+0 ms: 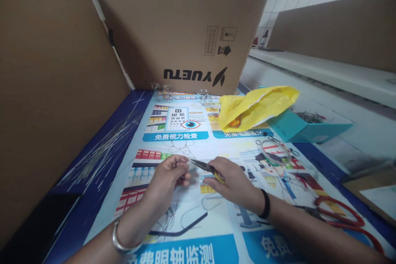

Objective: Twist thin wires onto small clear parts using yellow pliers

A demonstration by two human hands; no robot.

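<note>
Near the middle of the printed table sheet, my right hand (pixel 227 177) is closed round pliers (pixel 202 166) with dark jaws and yellow handles. The jaws point left, and their tip is close to the fingertips of my left hand (pixel 175 173). The fingers of my left hand are pinched together on a thin wire, which is hard to make out. Fine looped wires (pixel 168 218) lie on the sheet below my left hand. A dark curved strip (pixel 182 231) lies beside them.
Loose metal wires (pixel 105 148) lie at the left. A yellow bag (pixel 256 105) and a teal box (pixel 309 128) of wire pieces stand at the back right. A clear round dish (pixel 275 152) and red-handled scissors (pixel 340 212) are at the right. Cardboard (pixel 179 20) walls the back.
</note>
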